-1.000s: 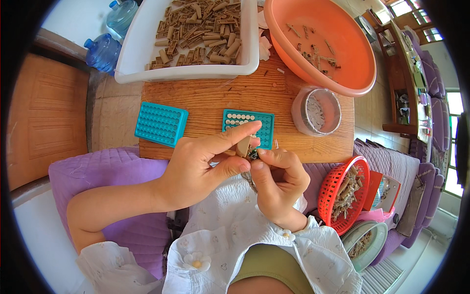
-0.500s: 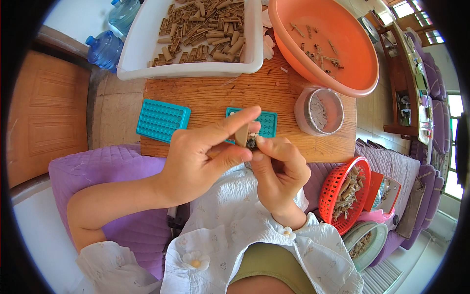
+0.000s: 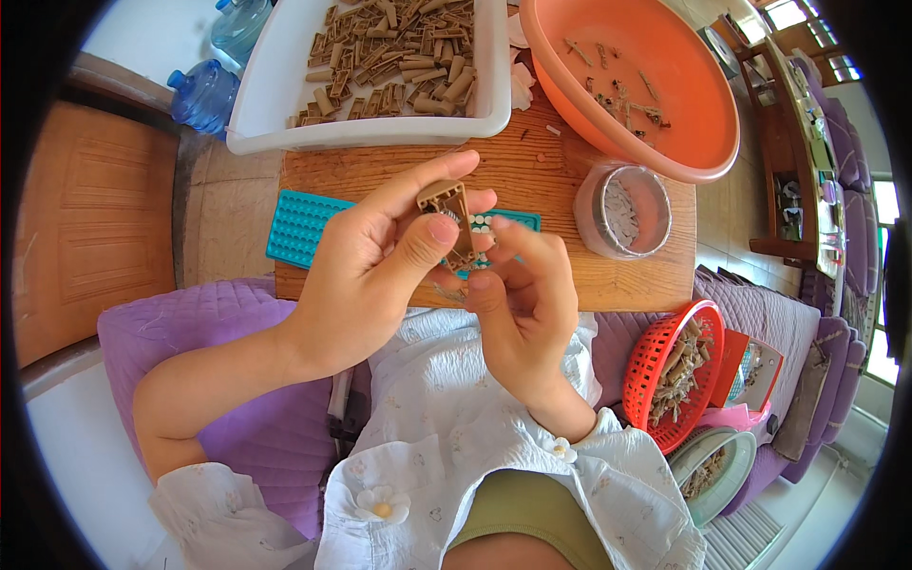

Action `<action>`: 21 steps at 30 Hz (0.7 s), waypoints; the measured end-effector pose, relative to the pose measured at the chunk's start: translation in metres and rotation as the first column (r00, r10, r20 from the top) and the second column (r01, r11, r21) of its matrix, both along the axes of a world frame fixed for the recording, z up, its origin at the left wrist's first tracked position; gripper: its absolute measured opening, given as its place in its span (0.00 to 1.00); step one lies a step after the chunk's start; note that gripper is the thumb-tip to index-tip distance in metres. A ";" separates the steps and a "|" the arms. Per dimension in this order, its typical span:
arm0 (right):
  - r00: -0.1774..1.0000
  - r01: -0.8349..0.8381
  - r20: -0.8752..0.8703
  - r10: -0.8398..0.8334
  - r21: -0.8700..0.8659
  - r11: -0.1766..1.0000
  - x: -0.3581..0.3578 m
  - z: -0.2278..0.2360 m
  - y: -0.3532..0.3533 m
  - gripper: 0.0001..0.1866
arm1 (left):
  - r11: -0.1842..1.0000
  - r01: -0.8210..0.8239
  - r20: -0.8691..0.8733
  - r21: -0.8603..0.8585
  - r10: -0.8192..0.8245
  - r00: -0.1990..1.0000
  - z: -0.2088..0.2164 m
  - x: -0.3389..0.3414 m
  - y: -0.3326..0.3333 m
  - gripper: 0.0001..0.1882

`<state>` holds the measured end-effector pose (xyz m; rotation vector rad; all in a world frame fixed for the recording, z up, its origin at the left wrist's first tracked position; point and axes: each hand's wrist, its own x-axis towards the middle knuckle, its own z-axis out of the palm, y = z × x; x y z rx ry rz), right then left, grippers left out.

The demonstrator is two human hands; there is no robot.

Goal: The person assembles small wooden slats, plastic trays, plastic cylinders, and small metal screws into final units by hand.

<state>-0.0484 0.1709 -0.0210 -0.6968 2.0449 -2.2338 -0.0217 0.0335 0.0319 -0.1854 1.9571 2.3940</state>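
Clamping a brown casing (image 3: 465, 228) in the left hand (image 3: 366, 266), with right hand (image 3: 524, 304) alongside in unclear grip, at a desk (image 3: 632, 285) bearing 2 teal trays (image 3: 297, 231).

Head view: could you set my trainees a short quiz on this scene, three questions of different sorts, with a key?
1. True or false: the white tub holds a heap of brown pieces.
2. Multiple choice: what colour is the perforated basket to the right of the table? A green; B red; C blue.
3. Short answer: which hand grips the open-sided brown casing between its thumb and fingers?

Key: 1 true; 2 B; 3 the left hand.
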 end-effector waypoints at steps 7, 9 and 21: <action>0.940 -0.157 0.280 0.197 -0.159 0.975 0.002 0.004 -0.006 0.21 | 0.999 -0.043 0.012 0.015 0.042 0.999 -0.003 0.001 -0.001 0.23; 0.919 -0.186 0.320 0.231 -0.167 0.968 0.001 0.008 -0.007 0.21 | 0.993 -0.073 0.040 0.091 0.070 0.997 -0.006 0.001 0.000 0.22; 0.736 -0.278 0.554 0.390 -0.277 0.920 -0.009 0.007 -0.005 0.21 | 0.992 -0.079 0.034 0.102 0.075 0.997 -0.014 0.000 -0.001 0.19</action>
